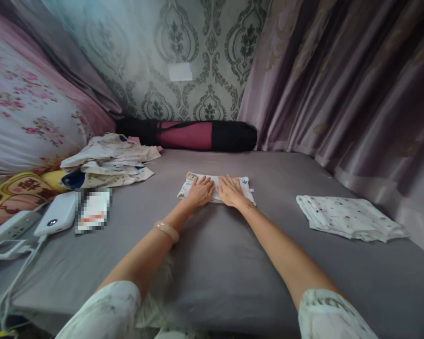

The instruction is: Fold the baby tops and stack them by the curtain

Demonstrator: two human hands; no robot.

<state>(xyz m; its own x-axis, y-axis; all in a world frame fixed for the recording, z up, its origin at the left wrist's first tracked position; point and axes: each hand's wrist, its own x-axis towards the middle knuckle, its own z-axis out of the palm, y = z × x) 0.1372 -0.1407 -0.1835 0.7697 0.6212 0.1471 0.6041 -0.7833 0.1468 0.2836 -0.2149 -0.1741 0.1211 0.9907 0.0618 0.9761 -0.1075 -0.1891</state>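
Fingers (208, 183) open and stretched out, our left hand (199, 190) and right hand (230, 190) lie palms down, side by side, on a folded white cloth (246, 189) with small coloured prints. It rests mid-way across a grey sheet (215, 249), its ends showing beyond our hands. We wear a pale bangle (166, 231) on the left arm. Off to our right lies a folded spotted cloth (349, 217); to our left, rumpled clothes (113, 155), with a white power bank (58, 214) nearer us. Beyond stretches a long black-and-maroon bag (187, 135).
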